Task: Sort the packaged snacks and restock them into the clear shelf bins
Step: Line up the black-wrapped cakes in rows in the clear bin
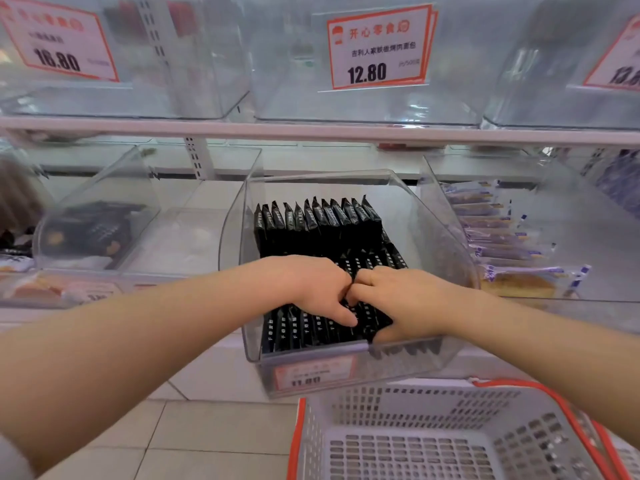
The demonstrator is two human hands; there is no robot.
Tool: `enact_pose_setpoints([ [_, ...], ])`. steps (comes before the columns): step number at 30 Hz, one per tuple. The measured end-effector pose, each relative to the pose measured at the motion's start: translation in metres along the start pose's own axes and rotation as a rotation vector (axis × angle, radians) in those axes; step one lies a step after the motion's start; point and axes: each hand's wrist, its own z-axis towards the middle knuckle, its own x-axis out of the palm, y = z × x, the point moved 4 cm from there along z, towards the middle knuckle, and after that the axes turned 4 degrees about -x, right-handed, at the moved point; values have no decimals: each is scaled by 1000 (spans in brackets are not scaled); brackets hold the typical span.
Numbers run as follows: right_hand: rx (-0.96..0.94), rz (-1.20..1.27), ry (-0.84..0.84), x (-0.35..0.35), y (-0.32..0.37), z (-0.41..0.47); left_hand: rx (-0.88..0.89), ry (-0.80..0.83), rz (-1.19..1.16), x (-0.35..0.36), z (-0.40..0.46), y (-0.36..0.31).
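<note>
A clear shelf bin (446, 237) in the middle holds several black snack packets (318, 223) standing in rows. Both hands reach inside its front part. My left hand (311, 285) lies over the front row of black packets (304, 329), fingers curled down among them and thumb resting on the packet tops. My right hand (394, 299) meets it from the right, its fingers curled around the right end of that row. Fingertips of both hands are hidden between the packets.
A grey perforated basket (433, 441) with orange trim stands below on the tiled floor. The right bin holds blue-striped cake packs (498, 237); the left bin (104, 209) holds dark packs. Price tags (377, 46) hang on upper bins.
</note>
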Motion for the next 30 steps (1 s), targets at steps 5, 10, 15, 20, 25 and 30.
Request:
enact_pose_setpoints([
  [5, 98, 65, -2, -3, -6, -4, -206, -56, 37, 10, 7, -8],
  [10, 167, 93, 297, -3, -22, -25, -348, -114, 56, 11, 9, -17],
  [15, 156, -114, 147, 1, -16, -24, -274, -65, 20, 6, -3, -14],
  [20, 190, 181, 259, -4, -18, -17, -152, 59, 100, 1, -39, 5],
  [25, -99, 524, -11, -27, 22, 12, -215, 140, 270, 11, -57, 11],
  [30, -140, 529, 63, -17, 40, 38, -258, 113, 298, 16, -54, 11],
])
